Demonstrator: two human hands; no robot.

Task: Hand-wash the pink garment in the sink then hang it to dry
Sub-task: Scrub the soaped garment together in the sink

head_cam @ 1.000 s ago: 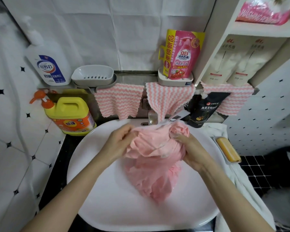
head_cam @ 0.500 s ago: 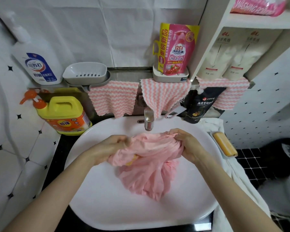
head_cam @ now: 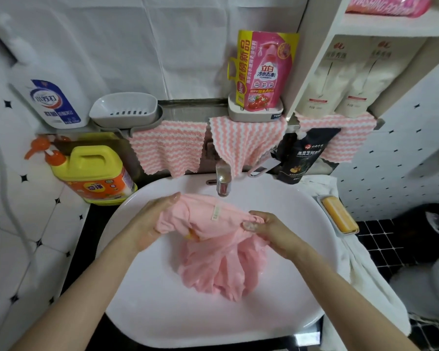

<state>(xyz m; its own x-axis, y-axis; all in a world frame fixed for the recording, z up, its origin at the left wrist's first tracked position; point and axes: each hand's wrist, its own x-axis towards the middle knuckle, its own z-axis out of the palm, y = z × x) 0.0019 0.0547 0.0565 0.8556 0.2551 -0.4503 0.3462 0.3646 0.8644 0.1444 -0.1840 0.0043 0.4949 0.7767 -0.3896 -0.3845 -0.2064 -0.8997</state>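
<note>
Garment (head_cam: 213, 249) is bunched over the sink (head_cam: 162, 312), its upper edge stretched between my two hands and the rest hanging in wet folds onto the white basin floor. My left hand (head_cam: 150, 221) holds the left end, fingers wrapped behind the cloth and pointing toward the tap (head_cam: 223, 182). My right hand (head_cam: 271, 229) has its fingers curled round the gathered right end, with the thumb pressed on top of the fabric. A small pale tag (head_cam: 216, 214) shows on the stretched edge between my hands, just below the tap's spout. A bit of something yellow peeks out under the fold near my left hand; I cannot tell what it is.

On the counter left of the sink stands a yellow jug (head_cam: 91, 171) with an orange pump. Above it, on the ledge, are a white bottle (head_cam: 51, 102) and a grey dish (head_cam: 124, 110). Striped pink-and-white cloths (head_cam: 167, 148) hang from the ledge behind the tap. A pink pouch (head_cam: 264, 74) stands in a holder on the ledge. To the right of the sink, a bar of orange soap (head_cam: 338, 216) lies in a tray on a white towel (head_cam: 365, 274).
</note>
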